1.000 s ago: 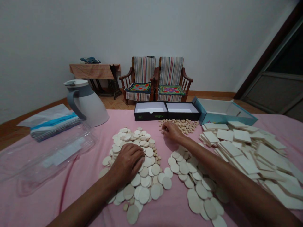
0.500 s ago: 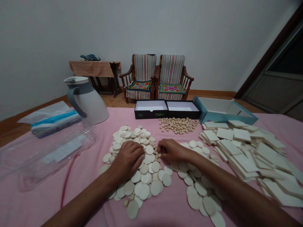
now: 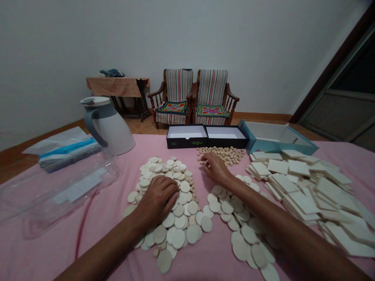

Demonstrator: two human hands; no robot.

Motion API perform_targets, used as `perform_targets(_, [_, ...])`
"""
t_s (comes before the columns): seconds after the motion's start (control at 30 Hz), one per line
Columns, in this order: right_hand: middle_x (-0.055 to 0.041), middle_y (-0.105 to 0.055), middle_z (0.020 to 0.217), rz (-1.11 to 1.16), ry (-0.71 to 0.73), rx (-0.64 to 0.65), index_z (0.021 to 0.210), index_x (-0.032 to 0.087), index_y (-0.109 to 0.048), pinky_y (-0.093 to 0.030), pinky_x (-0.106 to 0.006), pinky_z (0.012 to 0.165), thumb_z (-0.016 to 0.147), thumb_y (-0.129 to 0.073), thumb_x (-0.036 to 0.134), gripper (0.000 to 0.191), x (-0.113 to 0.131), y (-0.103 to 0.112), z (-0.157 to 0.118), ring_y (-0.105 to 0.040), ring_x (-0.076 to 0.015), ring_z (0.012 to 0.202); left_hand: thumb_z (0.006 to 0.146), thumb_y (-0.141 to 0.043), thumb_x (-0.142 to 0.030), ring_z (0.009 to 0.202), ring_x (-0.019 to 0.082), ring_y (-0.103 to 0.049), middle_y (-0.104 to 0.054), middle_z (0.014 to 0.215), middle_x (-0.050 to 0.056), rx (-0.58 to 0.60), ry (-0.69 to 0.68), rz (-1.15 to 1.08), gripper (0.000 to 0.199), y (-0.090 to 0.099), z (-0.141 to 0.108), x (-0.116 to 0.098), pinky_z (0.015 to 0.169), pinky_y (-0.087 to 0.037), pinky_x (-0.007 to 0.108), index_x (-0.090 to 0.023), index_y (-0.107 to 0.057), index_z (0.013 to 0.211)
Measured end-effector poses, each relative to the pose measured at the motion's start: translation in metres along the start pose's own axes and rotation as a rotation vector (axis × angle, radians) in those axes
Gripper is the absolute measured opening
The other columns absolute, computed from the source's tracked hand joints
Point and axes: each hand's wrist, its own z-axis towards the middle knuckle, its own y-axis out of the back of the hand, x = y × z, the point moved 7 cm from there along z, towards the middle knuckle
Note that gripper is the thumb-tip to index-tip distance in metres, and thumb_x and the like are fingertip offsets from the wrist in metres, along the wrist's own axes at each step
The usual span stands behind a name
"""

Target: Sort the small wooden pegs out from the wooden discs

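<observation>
My left hand [image 3: 159,197] lies over a pile of round wooden discs [image 3: 179,220], its fingers stretched out and resting on them, with no disc visibly gripped. Small wooden beads [image 3: 193,187] show along the right side of that pile. My right hand [image 3: 216,168] is at the near left edge of a heap of the same small beads [image 3: 231,155]. Its fingers are bent and slightly apart, and a bead or two lies just beneath the fingertips. A second pile of discs [image 3: 227,206] sits under and beside my right forearm.
Square wooden tiles [image 3: 299,195] are stacked at the right. Behind the beads stand two black box trays [image 3: 187,141] and a blue box [image 3: 265,146]. A white jug [image 3: 117,132], a tissue pack [image 3: 70,152] and a clear plastic container [image 3: 79,191] occupy the left of the pink cloth [image 3: 202,257].
My right hand has moved away from the right edge of the left disc pile, forward and to the right, to the bead heap. The left hand stays in place.
</observation>
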Motion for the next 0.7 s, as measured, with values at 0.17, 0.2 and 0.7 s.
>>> perform_targets(0.17, [-0.0052, -0.065, 0.093, 0.106, 0.168, 0.17, 0.095, 0.017, -0.065, -0.04, -0.026, 0.077, 0.074, -0.051, -0.002, 0.031, 0.025, -0.027, 0.001, -0.057, -0.0153, 0.083, 0.092, -0.048, -0.019, 0.092, 0.022, -0.057, -0.067, 0.095, 0.007, 0.007, 0.007, 0.009, 0.016, 0.0, 0.0, 0.0, 0.089, -0.042, 0.043, -0.019, -0.064, 0.095])
perform_targets(0.2, [-0.0056, -0.066, 0.095, 0.112, 0.199, 0.209, 0.097, 0.018, -0.066, -0.041, -0.026, 0.078, 0.075, -0.051, -0.001, 0.033, 0.031, -0.033, -0.001, -0.058, -0.0161, 0.087, 0.092, -0.048, -0.019, 0.092, 0.022, -0.057, -0.067, 0.095, 0.007, 0.008, 0.011, 0.008, 0.016, 0.0, 0.0, 0.0, 0.089, -0.042, 0.043, -0.019, -0.064, 0.094])
perform_targets(0.7, [-0.0022, -0.065, 0.075, 0.074, 0.113, 0.288, 0.087, 0.015, -0.071, -0.035, -0.023, 0.062, 0.072, -0.052, 0.004, 0.027, 0.02, 0.007, -0.02, -0.053, -0.0127, 0.065, 0.092, -0.048, -0.018, 0.094, 0.021, -0.056, -0.067, 0.097, 0.006, 0.014, 0.013, 0.0, 0.014, -0.001, -0.001, 0.001, 0.09, -0.041, 0.044, -0.019, -0.062, 0.095])
